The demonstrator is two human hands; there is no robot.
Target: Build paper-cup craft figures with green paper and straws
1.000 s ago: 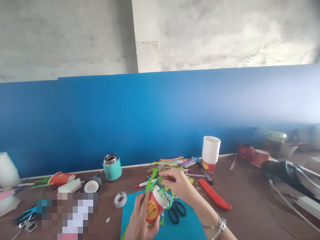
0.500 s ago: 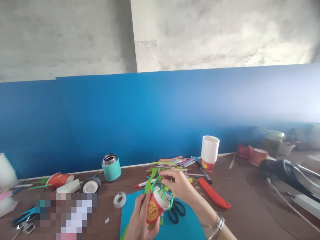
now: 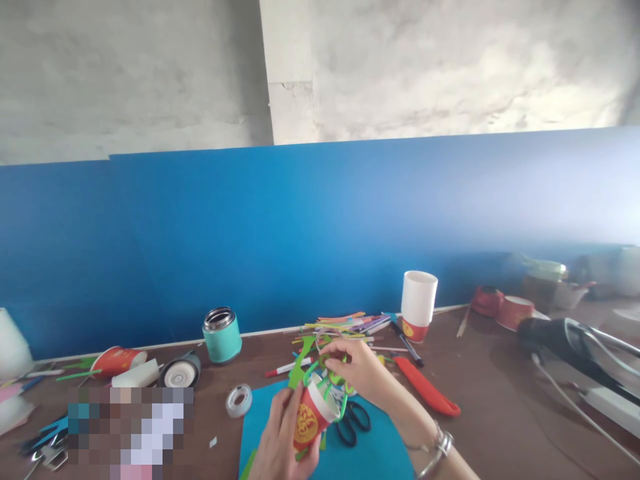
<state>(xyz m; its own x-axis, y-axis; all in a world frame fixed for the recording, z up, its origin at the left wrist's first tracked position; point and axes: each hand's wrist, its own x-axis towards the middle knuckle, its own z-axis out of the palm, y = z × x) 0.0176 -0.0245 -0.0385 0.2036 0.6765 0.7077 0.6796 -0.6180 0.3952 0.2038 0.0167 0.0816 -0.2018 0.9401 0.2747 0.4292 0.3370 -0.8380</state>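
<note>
A brown counter (image 3: 485,420) spreads beneath both grips. A blue sheet (image 3: 265,400) lies on it under the left grip (image 3: 277,433). Well beyond that grip, leftward, stands an uncapped teal jar (image 3: 221,338). The left grip is closed around a tilted red paper cup (image 3: 306,423). Black-handled scissors (image 3: 353,424) rest just below the right grip (image 3: 356,369). Left of the left grip is a tape roll (image 3: 231,407). The right grip's thumb and fingertips nearly meet among green pieces (image 3: 296,377) at the cup's mouth; whether they pinch one, I cannot tell.

The left hand (image 3: 277,437) hides part of its cup (image 3: 307,423). The bottom edge cuts off the blue sheet (image 3: 373,453). Big squares (image 3: 150,427) blur something at lower left.
</note>
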